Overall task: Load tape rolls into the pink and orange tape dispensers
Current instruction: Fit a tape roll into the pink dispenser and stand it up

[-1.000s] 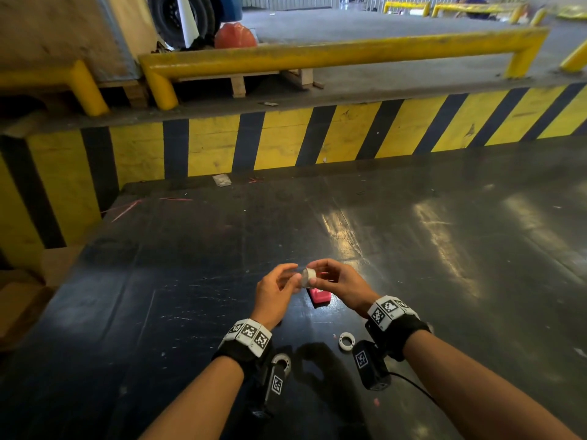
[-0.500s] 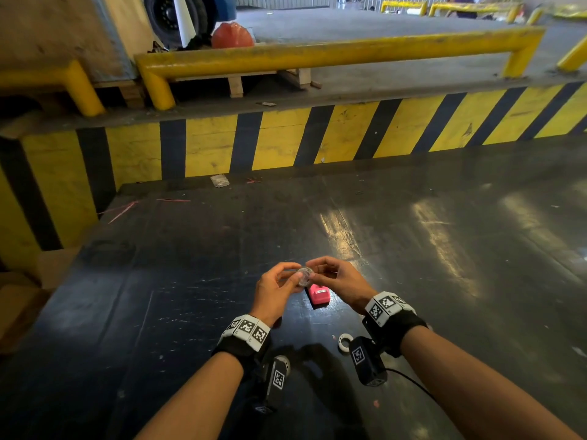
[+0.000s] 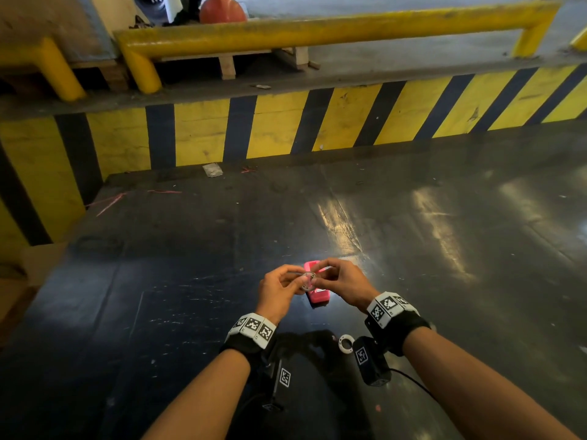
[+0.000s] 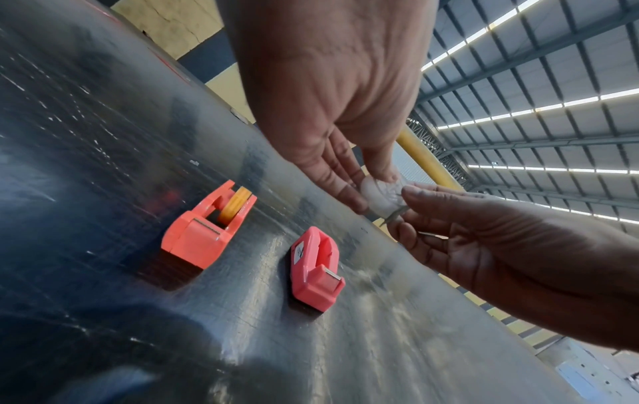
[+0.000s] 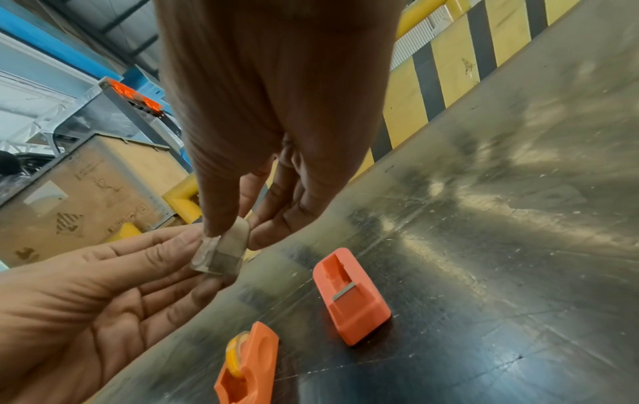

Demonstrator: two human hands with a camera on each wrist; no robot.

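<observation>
A small clear tape roll (image 3: 308,280) is held above the dark table (image 3: 413,281). My left hand (image 3: 293,282) pinches it from the left. My right hand (image 3: 320,276) pinches it from the right, with the fingertips (image 4: 411,192) at its rim. Under the hands lies the pink dispenser (image 4: 316,270), its roll slot empty. The orange dispenser (image 4: 204,229) stands beside it with a yellow roll (image 4: 235,203) in its slot. The head view shows the pink dispenser (image 3: 317,295) but not the orange one.
A white ring (image 3: 346,343) lies on the table near my right wrist. A yellow-and-black striped wall (image 3: 333,122) borders the table at the back and left. Yellow guard rails (image 3: 317,30) run behind the wall. A scrap of paper (image 3: 212,169) lies near the back edge.
The roll has turned from edge-on to showing its flat face with the hub. Both hands keep hold of it over the pink dispenser.
</observation>
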